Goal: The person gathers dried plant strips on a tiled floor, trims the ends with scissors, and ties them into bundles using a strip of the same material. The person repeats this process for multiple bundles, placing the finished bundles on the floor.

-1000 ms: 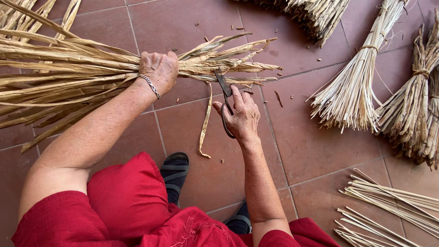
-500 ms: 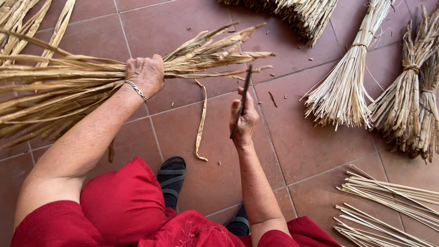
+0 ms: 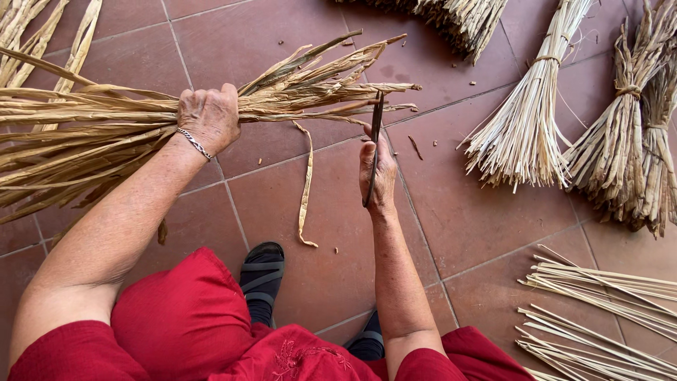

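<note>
Seen from above, over red clothing and terracotta floor tiles [image 3: 282, 42]. Left hand [image 3: 208, 116] closed in a fist around the middle of a thick bundle of dried leaves [image 3: 92, 134], held level above the floor, ragged tips [image 3: 338, 77] pointing right. Right hand [image 3: 379, 173] wrapped around dark scissors [image 3: 374, 148], seen edge-on, blades raised at the tips; whether the blades are parted cannot be told. One loose leaf strip [image 3: 306, 187] dangling from the bundle down toward the floor.

Judged best for the trimming: keeping the fist tight so the leaves do not slide, meeting the tips square-on, cutting small amounts for an even end, fingers well back from the blades.

Counted: one bundle in hand; four tied sheaves on the floor, one at top centre [image 3: 451, 17], one pale one [image 3: 529, 120], two at the right edge [image 3: 635, 134]; two loose piles of pale stalks at lower right [image 3: 599, 289]; two dark sandalled feet [image 3: 262, 279]; one bracelet on the left wrist [image 3: 194, 143].
</note>
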The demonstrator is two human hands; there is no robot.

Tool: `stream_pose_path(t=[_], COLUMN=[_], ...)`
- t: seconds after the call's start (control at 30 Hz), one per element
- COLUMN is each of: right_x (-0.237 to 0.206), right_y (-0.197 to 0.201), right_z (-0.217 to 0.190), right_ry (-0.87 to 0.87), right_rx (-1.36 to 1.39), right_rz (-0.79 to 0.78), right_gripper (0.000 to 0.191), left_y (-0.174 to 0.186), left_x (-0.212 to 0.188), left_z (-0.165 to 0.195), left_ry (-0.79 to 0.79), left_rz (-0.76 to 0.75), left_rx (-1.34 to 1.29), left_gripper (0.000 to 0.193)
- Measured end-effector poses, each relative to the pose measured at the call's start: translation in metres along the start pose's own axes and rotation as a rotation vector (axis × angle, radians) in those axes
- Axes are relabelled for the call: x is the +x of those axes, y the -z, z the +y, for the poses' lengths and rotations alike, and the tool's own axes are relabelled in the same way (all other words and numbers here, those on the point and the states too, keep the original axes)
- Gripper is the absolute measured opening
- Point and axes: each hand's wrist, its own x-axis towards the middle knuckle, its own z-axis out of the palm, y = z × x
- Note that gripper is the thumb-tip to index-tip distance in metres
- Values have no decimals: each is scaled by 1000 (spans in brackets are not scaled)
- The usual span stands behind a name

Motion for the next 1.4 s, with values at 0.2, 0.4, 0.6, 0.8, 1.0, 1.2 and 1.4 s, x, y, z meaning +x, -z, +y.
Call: stream_pose_path(t=[0.2,0.4,0.6,0.8,1.0,1.2,1.4], right_x=[-6,-4,13,19,14,10,27], right_y=[4,7,23,35,34,36,64], right_z=[-8,-9,6,13,6,7,19], right_ry=[2,-76,-168,-143,-111,-151,-126], right_rx=[16,203,357,280,155,183,90], right_rz=[6,30,29,-15,73,145,139], right_gripper=[71,82,100,96,79,75,74], left_y=[-4,-5,-2,-3,-5,-5,-7], left_x=[0,-1,-6,-11,-12,-10,-9], left_z=[-6,-12,-17,-18,-18,-19,-27], left_ry=[-9,-5,-11,-58,-112,-112,-128], left_rz=[-2,15,-7,57,139,96,69], left_rx=[32,8,-20,-7,11,12,-9], left_gripper=[15,20,23,24,20,20,18])
